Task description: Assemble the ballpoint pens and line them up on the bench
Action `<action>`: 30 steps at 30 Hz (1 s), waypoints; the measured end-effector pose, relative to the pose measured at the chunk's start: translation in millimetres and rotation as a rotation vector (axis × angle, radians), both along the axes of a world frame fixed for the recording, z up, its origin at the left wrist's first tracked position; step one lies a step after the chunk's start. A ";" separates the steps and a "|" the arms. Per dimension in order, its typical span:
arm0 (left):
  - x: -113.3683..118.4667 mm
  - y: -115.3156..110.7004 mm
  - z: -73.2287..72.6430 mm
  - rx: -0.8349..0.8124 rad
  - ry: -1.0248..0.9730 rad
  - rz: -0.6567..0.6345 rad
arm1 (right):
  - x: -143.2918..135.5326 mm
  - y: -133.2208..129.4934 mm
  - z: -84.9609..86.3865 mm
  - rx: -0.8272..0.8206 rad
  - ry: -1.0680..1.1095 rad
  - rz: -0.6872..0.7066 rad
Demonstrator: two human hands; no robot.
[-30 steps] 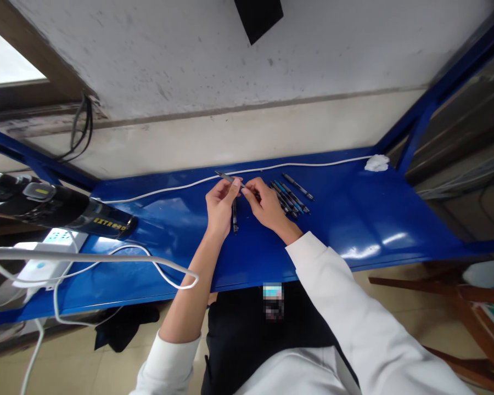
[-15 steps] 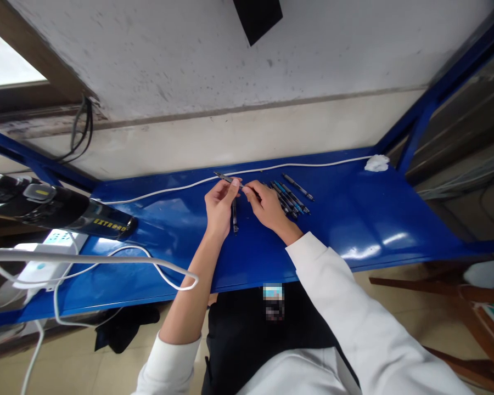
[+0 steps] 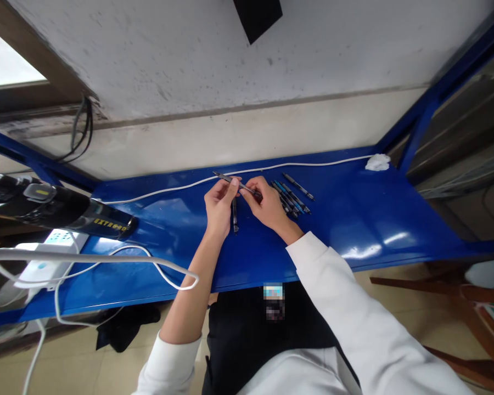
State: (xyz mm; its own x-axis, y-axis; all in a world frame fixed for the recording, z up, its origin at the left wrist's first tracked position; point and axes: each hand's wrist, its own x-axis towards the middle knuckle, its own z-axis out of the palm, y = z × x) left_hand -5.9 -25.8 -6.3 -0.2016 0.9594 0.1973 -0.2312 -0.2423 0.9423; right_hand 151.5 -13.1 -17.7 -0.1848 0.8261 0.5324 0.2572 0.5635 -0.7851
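Observation:
My left hand [image 3: 220, 206] pinches the middle of a dark pen [image 3: 247, 189], whose one end points up and to the left. Close on its right, my right hand [image 3: 265, 204] has its fingers closed on the other end of that pen. Beneath my left hand a second dark pen [image 3: 235, 215] lies on the blue table [image 3: 333, 230], its upper part hidden by the fingers. Several dark and blue pens [image 3: 290, 198] lie side by side just right of my right hand. Slightly behind them rests a single grey pen [image 3: 298, 187].
A black bottle [image 3: 78, 211] lies at the left by a white power strip [image 3: 51, 258]. One white cable [image 3: 173, 188] runs along the table's back; another [image 3: 148, 258] loops over my left forearm. Crumpled white paper [image 3: 377, 162] sits at the back right.
The fingers of my right hand have shifted on the pen, and more of its right end now shows. My left hand has hardly moved.

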 end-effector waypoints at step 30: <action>-1.3 1.5 -0.3 0.001 0.002 0.018 | 1.0 1.1 0.5 0.034 -0.035 0.008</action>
